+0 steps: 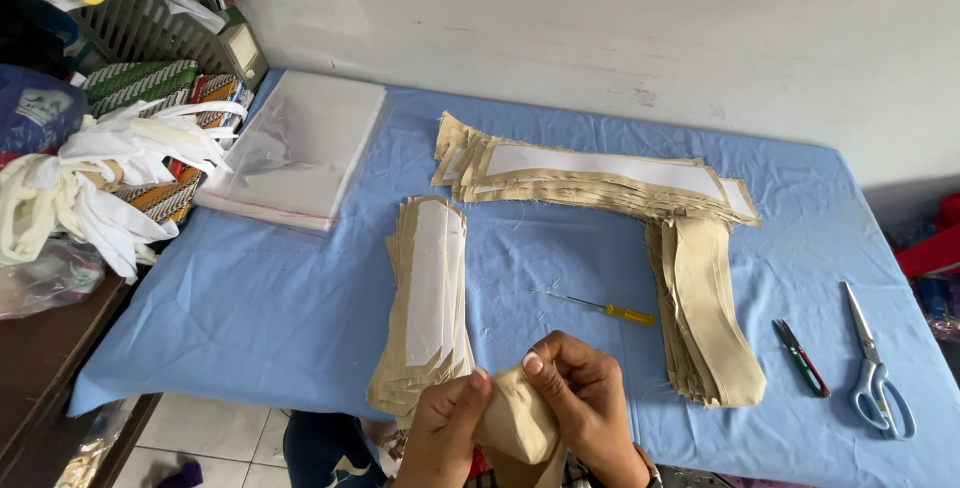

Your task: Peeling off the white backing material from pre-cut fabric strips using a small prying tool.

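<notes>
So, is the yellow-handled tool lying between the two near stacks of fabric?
Yes, the yellow-handled tool lies on the blue cloth between both stacks.

A table (300,308) stands against the wall (600,18); at its near edge both hands, left hand (445,433) and right hand (585,398), pinch a fabric piece (515,413) between them; just left of the hands lies a stack of fabric strips (430,298); behind, near the wall, a 2nd stack (590,176) runs crosswise; a 3rd stack (705,308) lies right of the hands; a screwdriver (605,307) sits between stacks; thread snips (800,356) and scissors (875,368) lie far right; plastic bags (300,148) lie back left.
</notes>
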